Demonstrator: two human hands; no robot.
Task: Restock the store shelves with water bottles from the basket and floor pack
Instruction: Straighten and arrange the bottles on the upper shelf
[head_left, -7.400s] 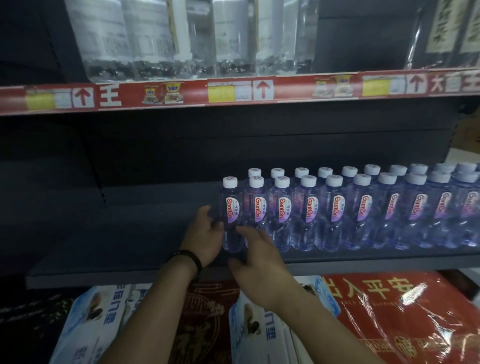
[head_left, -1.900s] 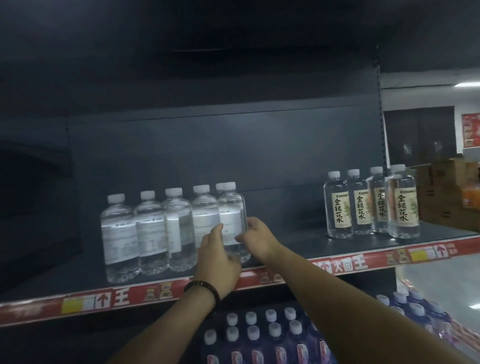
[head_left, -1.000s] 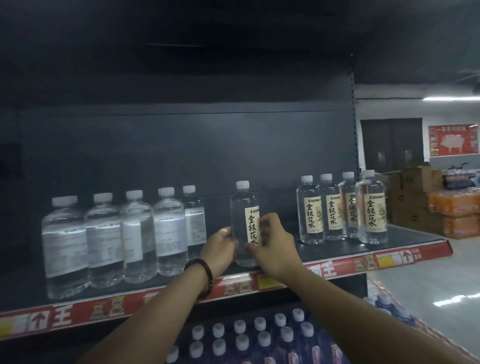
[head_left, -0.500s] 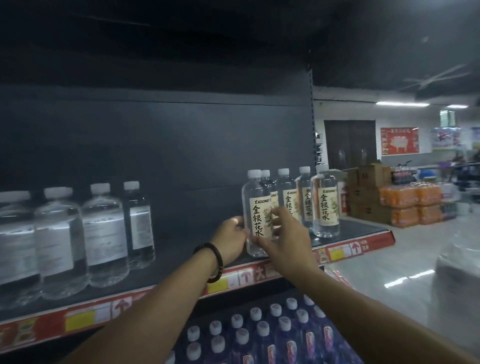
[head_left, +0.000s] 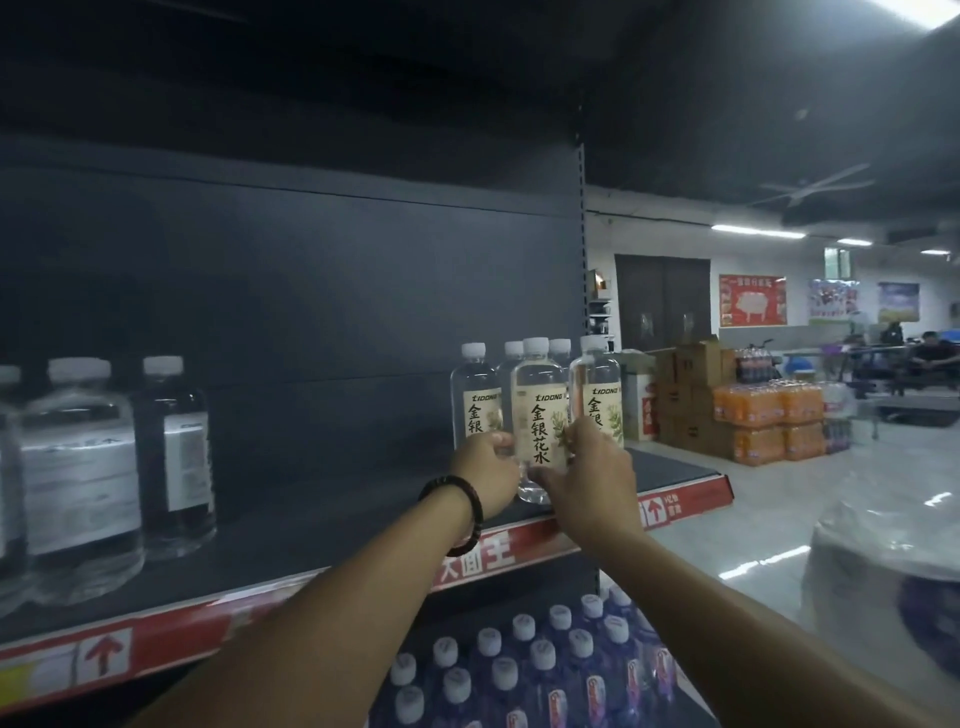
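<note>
A clear water bottle (head_left: 538, 415) with a cream label and white cap stands at the front of the upper shelf (head_left: 322, 525), at its right end. My left hand (head_left: 485, 470), with a dark bead bracelet on the wrist, grips its lower left side. My right hand (head_left: 592, 480) grips its lower right side. Several matching cream-label bottles (head_left: 475, 395) stand close behind and beside it. Further left on the same shelf stand larger clear bottles (head_left: 176, 452) with white labels.
Purple-tinted bottles with white caps (head_left: 540, 660) fill the shelf below. A plastic-wrapped pack (head_left: 883, 577) sits blurred at the right. Beyond the shelf end lie a glossy floor, stacked cardboard boxes (head_left: 685, 395) and packs of orange drinks (head_left: 769, 421).
Both hands carried the cream-label bottle rightward along the upper shelf, from beside the white-label bottles to the cream-label group. The view swung right with it.
</note>
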